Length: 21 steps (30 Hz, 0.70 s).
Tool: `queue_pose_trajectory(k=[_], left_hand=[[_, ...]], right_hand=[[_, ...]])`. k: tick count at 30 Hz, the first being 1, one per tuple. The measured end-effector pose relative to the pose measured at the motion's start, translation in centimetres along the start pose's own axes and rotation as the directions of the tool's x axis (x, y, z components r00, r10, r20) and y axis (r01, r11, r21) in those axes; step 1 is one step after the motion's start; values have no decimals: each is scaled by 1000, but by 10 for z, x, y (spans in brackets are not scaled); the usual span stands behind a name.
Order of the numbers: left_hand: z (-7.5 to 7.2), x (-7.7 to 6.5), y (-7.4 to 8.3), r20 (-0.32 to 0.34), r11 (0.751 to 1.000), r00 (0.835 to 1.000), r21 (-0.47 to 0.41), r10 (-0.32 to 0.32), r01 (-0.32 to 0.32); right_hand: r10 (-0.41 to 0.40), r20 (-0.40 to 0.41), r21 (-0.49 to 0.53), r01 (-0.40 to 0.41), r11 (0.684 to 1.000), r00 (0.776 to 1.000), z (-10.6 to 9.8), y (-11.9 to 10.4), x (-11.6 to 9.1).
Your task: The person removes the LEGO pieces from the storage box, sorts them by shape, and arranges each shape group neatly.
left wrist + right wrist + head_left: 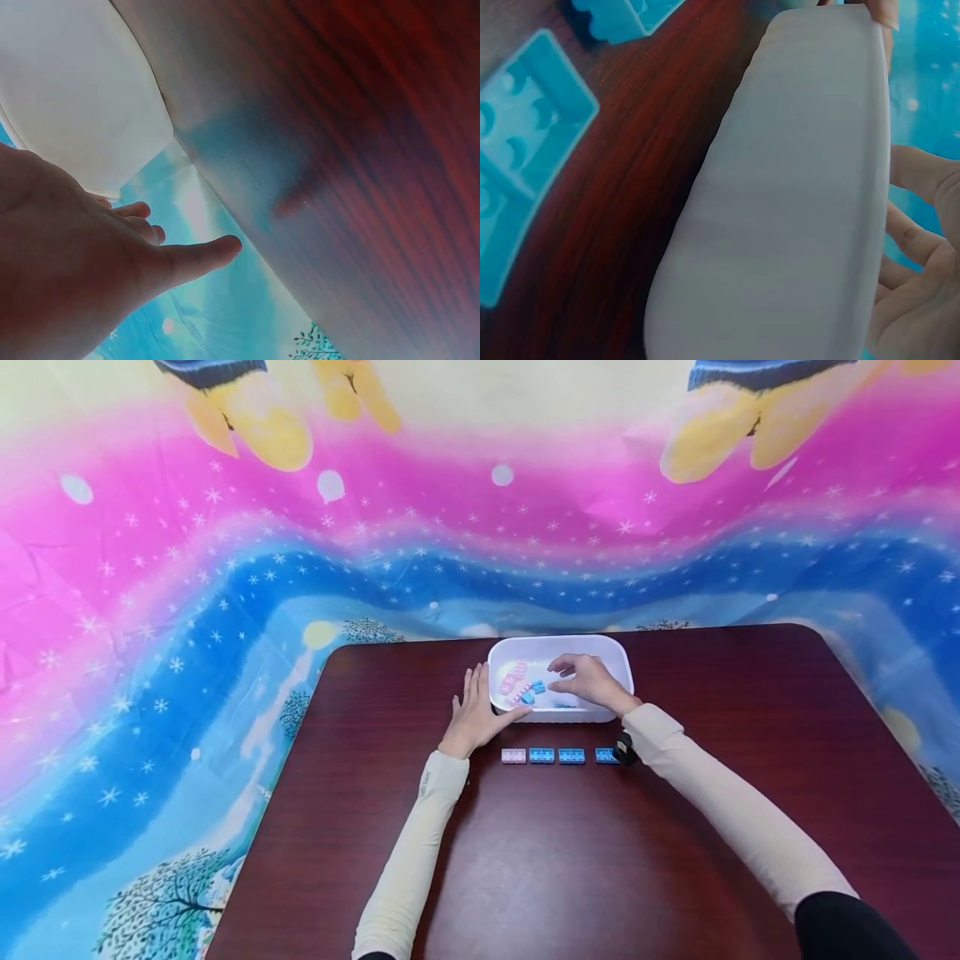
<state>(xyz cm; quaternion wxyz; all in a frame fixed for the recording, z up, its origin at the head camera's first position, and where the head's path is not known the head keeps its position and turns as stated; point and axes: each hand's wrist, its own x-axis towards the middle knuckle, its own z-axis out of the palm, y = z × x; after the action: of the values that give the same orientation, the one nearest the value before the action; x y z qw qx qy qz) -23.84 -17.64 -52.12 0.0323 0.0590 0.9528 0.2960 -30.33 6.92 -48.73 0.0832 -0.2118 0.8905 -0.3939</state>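
A white plastic tub (557, 717) holds several loose pink toy bricks (517, 672) and blue toy bricks (537, 687). My left hand (474, 718) rests at the tub's left side, fingers straight and thumb stretched along the front rim; its thumb and fingers also show in the left wrist view. Over the tub's right part is my right hand (591, 681), its fingers loosely bent and nothing visible between them. In front of the tub lies a row: one pink brick (513, 757) at the left, then blue bricks (572, 757), the last partly covered by the right wrist's camera.
Dark reddish-brown wood makes up the table (525, 860), with the tub near its far edge. Right behind it hangs a pink and blue printed cloth (480, 543). A black wrist camera (624, 748) sits low beside the row's right end.
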Motion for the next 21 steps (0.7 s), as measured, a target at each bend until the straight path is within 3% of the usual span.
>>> queue_pose_trajectory(k=[14, 21], left_hand=[[-1, 1, -1, -1, 1000, 1000, -7, -3, 3], [1, 3, -3, -6, 1000, 1000, -18, 1, -1]], right_hand=[[79, 95, -60, -74, 995, 992, 21, -2, 25], [115, 99, -91, -106, 990, 988, 29, 2, 29]])
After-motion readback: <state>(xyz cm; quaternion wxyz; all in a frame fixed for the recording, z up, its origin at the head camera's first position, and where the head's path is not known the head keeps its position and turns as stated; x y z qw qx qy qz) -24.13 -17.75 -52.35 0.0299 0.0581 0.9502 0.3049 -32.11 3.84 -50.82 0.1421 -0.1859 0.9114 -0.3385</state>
